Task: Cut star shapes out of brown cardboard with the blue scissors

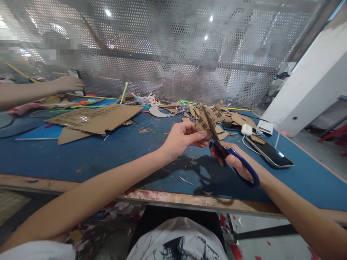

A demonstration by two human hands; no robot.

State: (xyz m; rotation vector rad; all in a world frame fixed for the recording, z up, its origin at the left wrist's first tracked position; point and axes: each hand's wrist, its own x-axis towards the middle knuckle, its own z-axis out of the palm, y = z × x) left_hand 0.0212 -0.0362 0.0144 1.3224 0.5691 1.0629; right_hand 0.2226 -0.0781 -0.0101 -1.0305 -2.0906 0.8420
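My left hand (182, 139) pinches a small printed cardboard piece (205, 121) above the blue table (108, 155). My right hand (233, 160) grips blue-handled scissors (238, 164), fingers through the loops. The blades point up and left into the cardboard piece's lower edge. Both hands hover over the table's front half, close together.
A large flat cardboard sheet (94, 119) lies at the left. Cardboard scraps (230, 117) pile behind my hands. A phone (272, 153) and white charger (246, 129) lie at the right. Another person's arm (40, 90) reaches in at the far left. A perforated metal screen (173, 54) backs the table.
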